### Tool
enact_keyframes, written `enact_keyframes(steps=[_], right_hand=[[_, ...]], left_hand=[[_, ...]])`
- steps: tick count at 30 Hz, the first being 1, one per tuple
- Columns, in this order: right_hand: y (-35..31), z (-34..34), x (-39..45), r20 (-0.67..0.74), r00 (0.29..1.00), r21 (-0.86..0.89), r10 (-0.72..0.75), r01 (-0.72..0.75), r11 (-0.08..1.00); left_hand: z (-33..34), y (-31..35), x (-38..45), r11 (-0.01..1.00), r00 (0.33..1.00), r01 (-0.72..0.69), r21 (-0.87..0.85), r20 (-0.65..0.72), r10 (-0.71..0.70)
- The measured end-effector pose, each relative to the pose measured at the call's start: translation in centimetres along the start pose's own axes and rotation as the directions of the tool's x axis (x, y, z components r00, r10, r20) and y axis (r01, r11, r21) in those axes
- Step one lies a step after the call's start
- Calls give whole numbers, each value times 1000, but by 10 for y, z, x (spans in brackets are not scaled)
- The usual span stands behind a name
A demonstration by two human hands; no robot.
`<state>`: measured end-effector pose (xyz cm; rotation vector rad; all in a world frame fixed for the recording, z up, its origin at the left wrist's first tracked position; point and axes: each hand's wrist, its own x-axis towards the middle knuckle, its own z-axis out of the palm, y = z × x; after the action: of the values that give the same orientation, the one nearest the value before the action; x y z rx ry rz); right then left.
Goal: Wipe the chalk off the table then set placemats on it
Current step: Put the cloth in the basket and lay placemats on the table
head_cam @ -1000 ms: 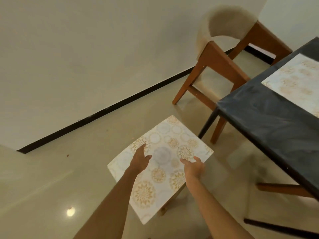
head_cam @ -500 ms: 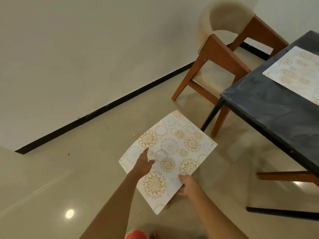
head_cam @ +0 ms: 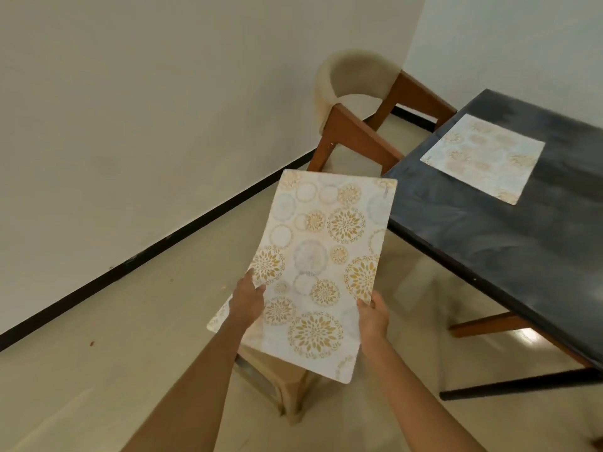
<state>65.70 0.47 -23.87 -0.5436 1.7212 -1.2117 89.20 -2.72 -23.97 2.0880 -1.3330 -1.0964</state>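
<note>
Both my hands hold a white placemat [head_cam: 321,252] printed with gold and grey circles, lifted in the air left of the table. My left hand [head_cam: 247,300] grips its left edge and my right hand [head_cam: 372,316] grips its right edge. Its far corner reaches over the near left corner of the dark table [head_cam: 483,243], whose top shows pale smears. A second placemat [head_cam: 483,156] of the same pattern lies flat on the table's far part. Under my left hand a corner of another placemat [head_cam: 219,321] shows on a stool.
A small wooden stool [head_cam: 277,383] stands below the held placemat. A wooden chair [head_cam: 355,106] with a beige curved back sits at the table's far end near the wall. Another chair's wooden leg [head_cam: 489,324] shows under the table. The floor is glossy beige tile.
The top placemat has come up off the stool, turned lengthwise and moved right toward the table. My right hand shifted to its right edge, my left hand to its left edge.
</note>
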Motion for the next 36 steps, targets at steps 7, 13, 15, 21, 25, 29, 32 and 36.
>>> enact_keyframes(steps=[7,13,15,21,25,29,32,36], right_hand=[[-46,-61,34,13,996,148,-85,82,986],[-81,-122,79,-61,990,187,-127,136,973],[-94,-147,98,-140,979,166,-149,172,971],[-127,-234,160,-323,940,109,-106,149,983],[-152,-286,195,-406,906,46,-124,155,987],[-177,-335,225,-458,881,-24,-118,120,992],[-192,-365,247,-486,871,-24,-73,70,997],[-204,-395,276,-552,834,11,-3,11,1000]], left_hand=[[15,69,8,999,982,38,9,-184,-36],[63,144,11,998,981,-1,-61,-193,-11],[86,171,10,997,988,-51,-60,-147,42],[172,246,7,989,988,-147,-27,-48,146],[223,294,5,964,964,-265,-32,-1,265],[267,338,5,949,950,-313,-40,-21,312],[298,369,9,942,944,-331,-65,-18,330],[339,411,17,924,924,-380,-50,13,381]])
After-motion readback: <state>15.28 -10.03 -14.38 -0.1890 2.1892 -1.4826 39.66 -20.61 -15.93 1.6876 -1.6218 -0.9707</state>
